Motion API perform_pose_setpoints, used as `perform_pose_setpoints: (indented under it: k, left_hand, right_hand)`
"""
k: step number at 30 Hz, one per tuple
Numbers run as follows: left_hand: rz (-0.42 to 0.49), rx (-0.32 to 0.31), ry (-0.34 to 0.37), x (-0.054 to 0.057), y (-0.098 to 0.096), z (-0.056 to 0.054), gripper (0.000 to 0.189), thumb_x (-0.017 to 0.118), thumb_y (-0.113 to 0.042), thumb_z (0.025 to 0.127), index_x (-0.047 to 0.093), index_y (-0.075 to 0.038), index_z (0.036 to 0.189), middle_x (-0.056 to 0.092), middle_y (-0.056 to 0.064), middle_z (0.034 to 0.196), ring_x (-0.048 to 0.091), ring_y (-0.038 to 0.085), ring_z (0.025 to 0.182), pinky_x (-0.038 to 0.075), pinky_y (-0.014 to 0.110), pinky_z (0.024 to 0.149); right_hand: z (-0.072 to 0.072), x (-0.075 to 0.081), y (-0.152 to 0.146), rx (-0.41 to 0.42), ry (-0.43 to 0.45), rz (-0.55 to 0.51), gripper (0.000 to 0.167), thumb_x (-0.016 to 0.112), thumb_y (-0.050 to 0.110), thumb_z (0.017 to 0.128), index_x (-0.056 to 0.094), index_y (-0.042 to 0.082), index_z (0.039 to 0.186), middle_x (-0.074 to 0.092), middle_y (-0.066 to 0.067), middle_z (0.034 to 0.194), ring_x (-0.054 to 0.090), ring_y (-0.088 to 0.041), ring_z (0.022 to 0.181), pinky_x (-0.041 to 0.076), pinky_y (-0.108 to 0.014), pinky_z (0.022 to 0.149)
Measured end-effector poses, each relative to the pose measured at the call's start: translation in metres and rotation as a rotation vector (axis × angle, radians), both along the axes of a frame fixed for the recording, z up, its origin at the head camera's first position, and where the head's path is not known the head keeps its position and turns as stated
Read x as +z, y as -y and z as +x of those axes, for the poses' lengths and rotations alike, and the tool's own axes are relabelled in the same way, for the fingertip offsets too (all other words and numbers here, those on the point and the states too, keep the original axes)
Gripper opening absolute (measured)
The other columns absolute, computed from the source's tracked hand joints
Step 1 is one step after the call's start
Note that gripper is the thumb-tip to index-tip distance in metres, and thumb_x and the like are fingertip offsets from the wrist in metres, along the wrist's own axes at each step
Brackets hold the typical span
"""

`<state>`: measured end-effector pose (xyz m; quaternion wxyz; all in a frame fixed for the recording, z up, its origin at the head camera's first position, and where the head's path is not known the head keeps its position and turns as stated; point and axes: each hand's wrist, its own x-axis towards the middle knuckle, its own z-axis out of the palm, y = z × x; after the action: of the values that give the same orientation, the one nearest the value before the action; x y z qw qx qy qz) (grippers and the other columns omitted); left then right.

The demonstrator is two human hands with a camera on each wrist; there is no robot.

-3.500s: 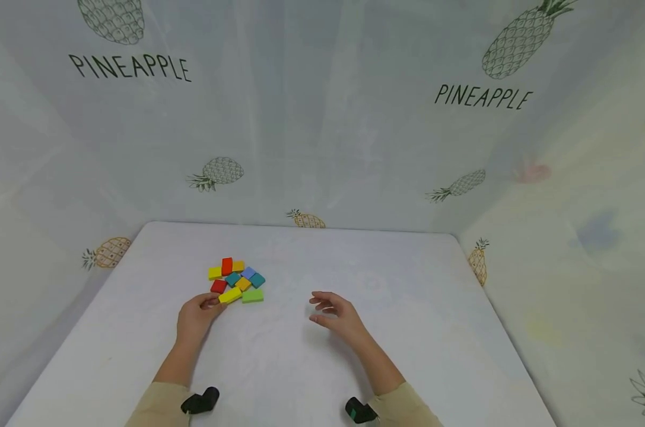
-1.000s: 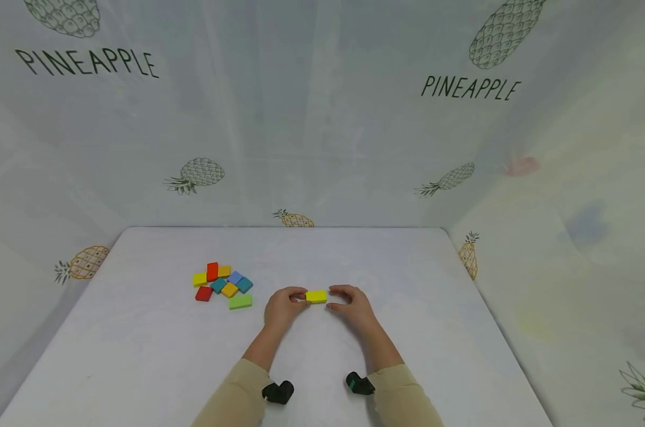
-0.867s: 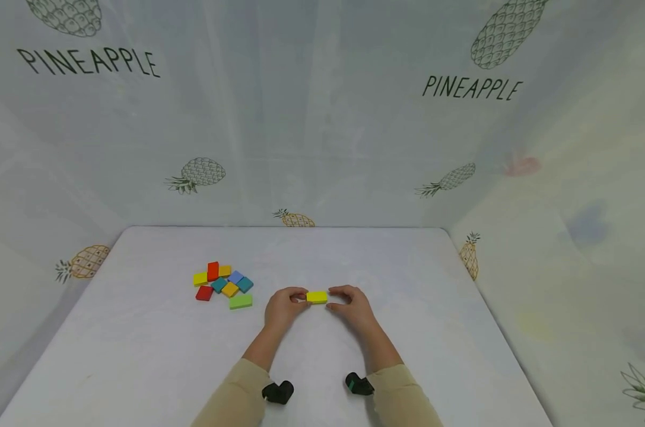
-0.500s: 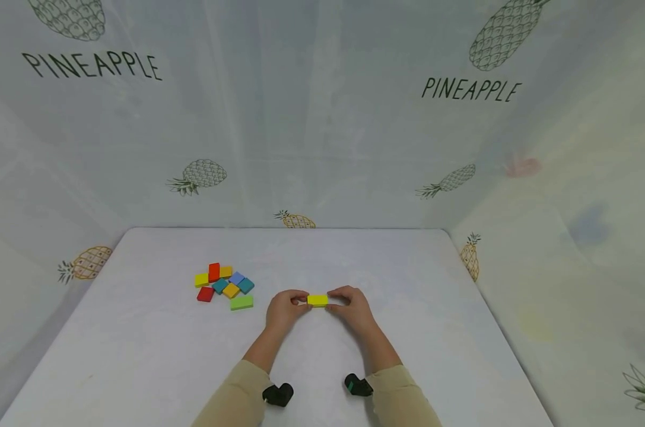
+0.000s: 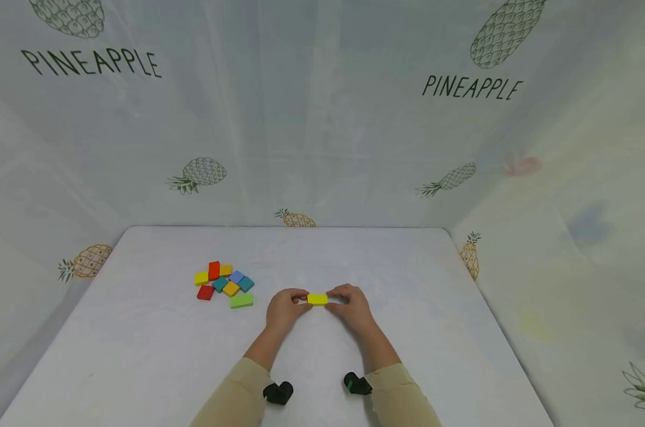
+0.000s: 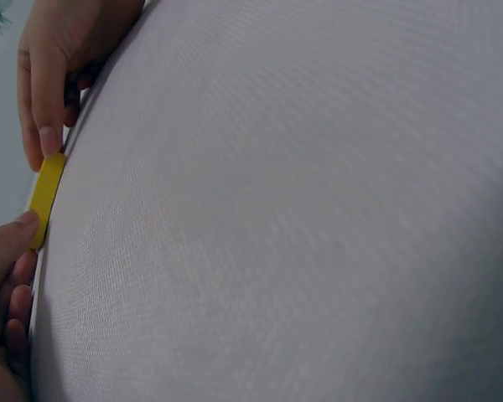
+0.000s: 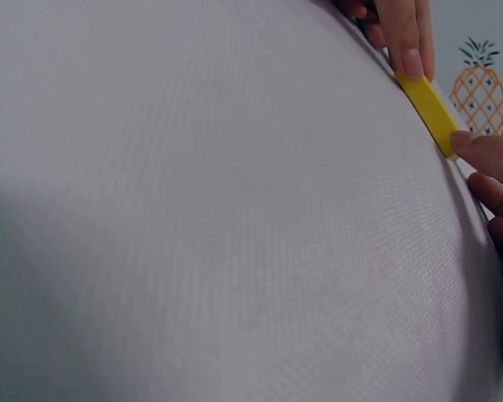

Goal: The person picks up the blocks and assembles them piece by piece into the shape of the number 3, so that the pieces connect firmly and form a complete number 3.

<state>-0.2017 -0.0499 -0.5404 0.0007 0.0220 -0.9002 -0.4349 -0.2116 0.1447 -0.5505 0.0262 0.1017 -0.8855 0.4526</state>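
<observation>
A yellow rectangular block (image 5: 317, 300) lies lengthwise between my two hands in the middle of the white table. My left hand (image 5: 283, 311) pinches its left end between thumb and fingers. From the other side, my right hand (image 5: 357, 309) pinches the right end. In the left wrist view the yellow block (image 6: 47, 198) shows close on the table surface, with a thumb at its near end and the other hand's fingertips at its far end. The right wrist view has the yellow block (image 7: 427, 113) at the upper right, fingertips again at both ends.
Left of my hands lies a loose cluster of small blocks: red (image 5: 205, 292), teal (image 5: 220, 284), orange (image 5: 231, 289), blue (image 5: 236, 277) and others. A light green block (image 5: 241, 301) lies at its near side. Pineapple-printed cloth (image 5: 322, 118) hangs behind the table (image 5: 156, 356).
My left hand has carried the yellow block from the cluster rightward to the table's middle. The right hand, earlier apart from it, has come in to its right end.
</observation>
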Motion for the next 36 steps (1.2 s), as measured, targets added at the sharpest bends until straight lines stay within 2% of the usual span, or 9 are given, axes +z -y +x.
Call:
perform_pose_setpoints:
  k: [5, 12, 22, 36]
  left_hand:
    - [-0.015, 0.0, -0.019, 0.005, -0.0018, 0.0032, 0.026, 0.084, -0.016, 0.077, 0.077, -0.011, 0.101, 0.066, -0.006, 0.086, 0.057, 0.017, 0.084, 0.049, 0.035, 0.076]
    - [-0.035, -0.007, -0.031, 0.0033, -0.0026, 0.0015, 0.026, 0.084, -0.016, 0.076, 0.077, -0.012, 0.101, 0.066, -0.007, 0.086, 0.059, 0.017, 0.086, 0.05, 0.035, 0.077]
    - [-0.024, -0.002, -0.019, 0.0027, -0.0012, 0.0011, 0.026, 0.085, -0.016, 0.076, 0.077, -0.012, 0.101, 0.065, -0.007, 0.084, 0.057, 0.017, 0.083, 0.049, 0.034, 0.076]
    - [0.024, -0.06, 0.008, -0.0033, 0.0061, -0.0047, 0.033, 0.084, -0.02, 0.077, 0.074, -0.011, 0.107, 0.066, -0.008, 0.087, 0.055, 0.014, 0.083, 0.048, 0.032, 0.074]
  right_hand:
    - [-0.0009, -0.0002, 0.0, -0.01, 0.022, 0.011, 0.023, 0.081, 0.014, 0.079, 0.077, 0.014, 0.102, 0.067, 0.002, 0.104, 0.054, -0.024, 0.104, 0.043, -0.045, 0.093]
    - [-0.0013, -0.0015, -0.0016, 0.004, -0.007, 0.021, 0.023, 0.081, 0.015, 0.08, 0.077, 0.013, 0.103, 0.066, 0.001, 0.104, 0.055, -0.025, 0.103, 0.043, -0.047, 0.091]
    - [-0.0015, -0.0021, -0.0005, 0.013, 0.005, 0.015, 0.024, 0.081, 0.014, 0.08, 0.077, 0.012, 0.103, 0.066, 0.0, 0.104, 0.054, -0.025, 0.105, 0.043, -0.047, 0.093]
    - [0.0004, 0.0023, 0.0014, -0.021, 0.038, 0.016, 0.024, 0.081, 0.014, 0.08, 0.076, 0.014, 0.103, 0.067, 0.001, 0.106, 0.053, -0.026, 0.108, 0.042, -0.046, 0.095]
